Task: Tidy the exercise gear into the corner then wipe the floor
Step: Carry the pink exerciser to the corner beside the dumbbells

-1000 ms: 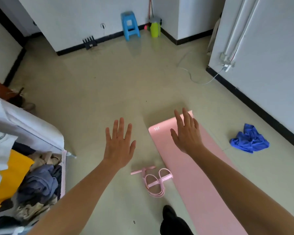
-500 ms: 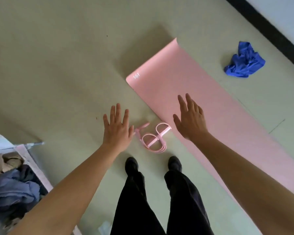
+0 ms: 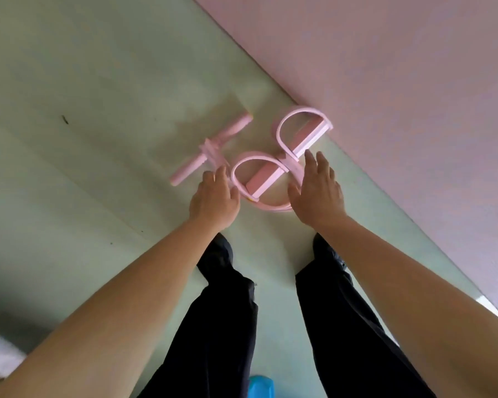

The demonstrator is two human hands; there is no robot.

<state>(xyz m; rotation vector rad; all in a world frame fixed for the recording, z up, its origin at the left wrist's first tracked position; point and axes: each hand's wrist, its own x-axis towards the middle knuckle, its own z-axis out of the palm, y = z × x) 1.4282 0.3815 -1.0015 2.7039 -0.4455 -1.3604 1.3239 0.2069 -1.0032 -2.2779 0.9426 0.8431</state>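
Barely begun, I judge: the pink pedal puller [image 3: 265, 175] lies on the floor [image 3: 98, 81], its two-o'clock end at the yoga mat [image 3: 385, 67] edge. My left hand [image 3: 214, 196] and right hand [image 3: 316, 188] spread open over it, gripping nothing. Wiping undone.

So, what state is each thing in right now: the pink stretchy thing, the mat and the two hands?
Pedal puller: lying flat on the floor, not gripped, one foot loop at the mat's edge.
Yoga mat: unrolled, lying flat.
Left hand: open, fingers by the puller's near loop, holding nothing.
Right hand: open, fingers straight, over the puller's loops; contact unclear.
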